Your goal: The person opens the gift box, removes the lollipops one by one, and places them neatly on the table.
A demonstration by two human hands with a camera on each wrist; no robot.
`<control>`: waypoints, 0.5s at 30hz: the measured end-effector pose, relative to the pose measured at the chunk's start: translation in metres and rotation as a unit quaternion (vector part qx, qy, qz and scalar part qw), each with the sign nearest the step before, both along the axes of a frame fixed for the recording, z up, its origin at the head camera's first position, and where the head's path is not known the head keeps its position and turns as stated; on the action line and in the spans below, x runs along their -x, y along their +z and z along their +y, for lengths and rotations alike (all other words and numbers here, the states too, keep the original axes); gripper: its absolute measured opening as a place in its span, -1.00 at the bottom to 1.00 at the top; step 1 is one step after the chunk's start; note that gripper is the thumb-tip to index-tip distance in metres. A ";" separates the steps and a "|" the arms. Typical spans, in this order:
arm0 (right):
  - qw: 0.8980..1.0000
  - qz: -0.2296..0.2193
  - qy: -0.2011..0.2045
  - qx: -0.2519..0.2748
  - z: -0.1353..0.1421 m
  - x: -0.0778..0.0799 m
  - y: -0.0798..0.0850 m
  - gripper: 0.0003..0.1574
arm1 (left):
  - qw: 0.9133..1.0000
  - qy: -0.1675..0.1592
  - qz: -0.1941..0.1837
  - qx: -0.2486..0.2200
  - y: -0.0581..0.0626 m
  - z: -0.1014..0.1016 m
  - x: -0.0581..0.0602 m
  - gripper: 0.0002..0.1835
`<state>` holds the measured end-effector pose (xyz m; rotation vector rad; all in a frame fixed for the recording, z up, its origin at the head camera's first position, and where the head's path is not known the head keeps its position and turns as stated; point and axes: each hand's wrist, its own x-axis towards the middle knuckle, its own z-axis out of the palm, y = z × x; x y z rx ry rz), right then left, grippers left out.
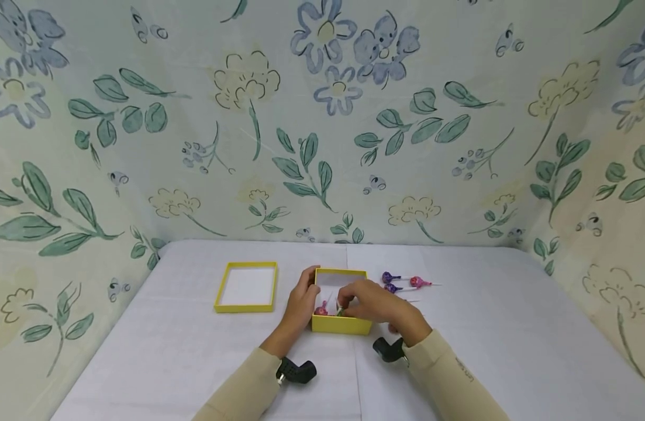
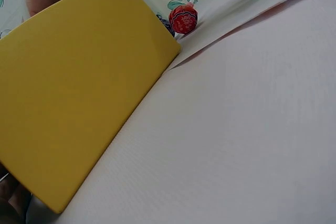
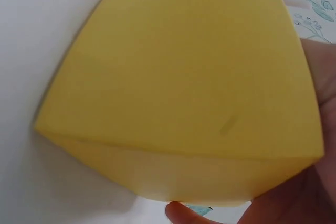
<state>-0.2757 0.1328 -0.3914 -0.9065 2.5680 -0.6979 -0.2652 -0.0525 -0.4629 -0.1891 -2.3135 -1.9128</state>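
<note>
Flowered fabric (image 1: pixel 311 181) is hung behind and at both sides, and a white cloth (image 1: pixel 159 345) is spread below, with the yellow box (image 1: pixel 341 325) set upright near the middle, open side up. Its left wall is gripped by the left hand (image 1: pixel 301 298), thumb at the rim. Over the opening now, the right hand (image 1: pixel 372 299) is reached in, fingertips curled down, and a green-and-white piece (image 1: pixel 340 311), apparently a lollipop, is pinched there. Beside it, a pinkish-red lollipop (image 1: pixel 321 309) is seen inside the box, stick pointing up.

Off to the right, two purple lollipops (image 1: pixel 389 277) and a pink lollipop (image 1: pixel 417 282) are laid out; off to the left, a shallow yellow lid (image 1: pixel 245 286) is placed well apart.

Good handling here, it is judged, calls for the box to be kept braced by the left hand, the piece to be guided low without the walls being knocked, and the neighbouring stick to be left undisturbed. Fingers are best freed gently, the wrist kept clear of the rim.
</note>
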 end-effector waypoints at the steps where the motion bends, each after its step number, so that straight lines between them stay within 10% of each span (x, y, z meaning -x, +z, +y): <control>1: 1.000 0.003 -0.003 0.004 0.000 0.000 0.000 -0.90 | 1.000 0.000 -0.003 0.001 0.000 0.000 0.000 -0.46; 15: 0.992 0.081 -0.078 0.057 0.008 -0.004 0.002 -0.89 | 1.000 0.006 -0.015 0.008 -0.003 0.000 0.000 -0.47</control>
